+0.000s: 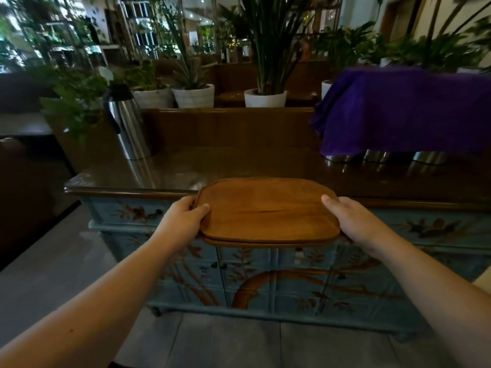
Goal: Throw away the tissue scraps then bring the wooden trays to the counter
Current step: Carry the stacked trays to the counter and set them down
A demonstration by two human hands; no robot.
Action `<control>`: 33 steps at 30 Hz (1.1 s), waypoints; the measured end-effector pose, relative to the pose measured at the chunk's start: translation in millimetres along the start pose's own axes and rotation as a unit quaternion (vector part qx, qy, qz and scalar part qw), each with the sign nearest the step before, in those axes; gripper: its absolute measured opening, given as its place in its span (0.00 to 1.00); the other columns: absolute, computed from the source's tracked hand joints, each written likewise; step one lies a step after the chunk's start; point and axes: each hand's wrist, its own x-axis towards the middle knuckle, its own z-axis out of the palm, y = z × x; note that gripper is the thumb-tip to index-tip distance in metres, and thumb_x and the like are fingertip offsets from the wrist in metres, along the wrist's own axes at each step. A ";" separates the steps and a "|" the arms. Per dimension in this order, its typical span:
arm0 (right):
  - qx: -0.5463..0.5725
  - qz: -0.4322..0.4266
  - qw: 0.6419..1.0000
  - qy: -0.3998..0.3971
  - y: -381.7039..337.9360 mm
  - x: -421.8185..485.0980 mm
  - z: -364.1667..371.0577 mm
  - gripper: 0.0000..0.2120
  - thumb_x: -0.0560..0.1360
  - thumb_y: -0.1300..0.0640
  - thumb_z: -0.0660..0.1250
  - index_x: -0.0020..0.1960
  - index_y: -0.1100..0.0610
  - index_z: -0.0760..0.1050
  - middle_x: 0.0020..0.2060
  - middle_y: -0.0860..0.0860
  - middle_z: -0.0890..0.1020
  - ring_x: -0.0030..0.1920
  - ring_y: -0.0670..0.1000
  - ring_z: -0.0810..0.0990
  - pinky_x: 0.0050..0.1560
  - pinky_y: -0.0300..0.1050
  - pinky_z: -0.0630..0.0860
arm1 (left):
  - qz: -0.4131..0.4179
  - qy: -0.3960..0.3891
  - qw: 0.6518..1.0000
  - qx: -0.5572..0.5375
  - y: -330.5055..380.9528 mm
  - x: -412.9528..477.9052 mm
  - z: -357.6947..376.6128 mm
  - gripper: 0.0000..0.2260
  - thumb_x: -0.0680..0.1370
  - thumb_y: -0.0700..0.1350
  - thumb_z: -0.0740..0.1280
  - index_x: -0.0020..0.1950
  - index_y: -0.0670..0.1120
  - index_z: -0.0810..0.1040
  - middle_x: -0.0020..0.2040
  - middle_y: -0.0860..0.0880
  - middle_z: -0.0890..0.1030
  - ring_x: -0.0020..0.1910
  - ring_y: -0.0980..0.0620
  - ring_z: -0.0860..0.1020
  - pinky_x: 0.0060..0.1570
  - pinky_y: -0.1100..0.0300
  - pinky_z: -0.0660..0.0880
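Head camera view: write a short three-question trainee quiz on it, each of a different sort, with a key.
1. True or false: the stacked brown wooden trays lie flat on the dark polished counter top.
2. What holds the trays? A) left hand alone B) left hand and right hand, one at each end C) nothing
3. Fill in: the tall steel thermos jug stands on the counter's ____ side.

Key: 1 false, they are held at its front edge; 2 B; 3 left.
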 end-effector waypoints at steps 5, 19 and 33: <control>-0.028 0.012 0.999 0.044 -21.5 71.4 24.3 0.28 0.73 0.30 0.53 0.51 0.53 0.75 0.42 0.53 0.80 0.43 0.54 0.80 0.47 0.54 0.77 | 0.022 -0.041 0.999 0.014 0.0 98.4 -13.7 0.14 0.80 0.48 0.62 0.63 0.46 0.75 0.47 0.47 0.83 0.42 0.49 0.82 0.43 0.52 0.80; -0.151 0.082 0.983 0.056 -55.3 236.2 34.3 0.32 0.74 0.34 0.60 0.69 0.56 0.67 0.59 0.52 0.75 0.56 0.54 0.76 0.57 0.54 0.75 | -0.020 -0.130 0.987 0.094 12.0 284.6 -2.4 0.16 0.81 0.49 0.61 0.68 0.47 0.69 0.50 0.48 0.80 0.47 0.50 0.81 0.44 0.55 0.78; -0.293 0.128 0.948 -0.009 -37.1 369.0 25.5 0.39 0.74 0.32 0.58 0.72 0.59 0.60 0.56 0.53 0.74 0.52 0.54 0.77 0.49 0.51 0.76 | -0.101 -0.106 0.968 0.202 1.7 401.4 51.3 0.15 0.79 0.49 0.62 0.65 0.46 0.69 0.47 0.48 0.77 0.41 0.52 0.79 0.32 0.61 0.73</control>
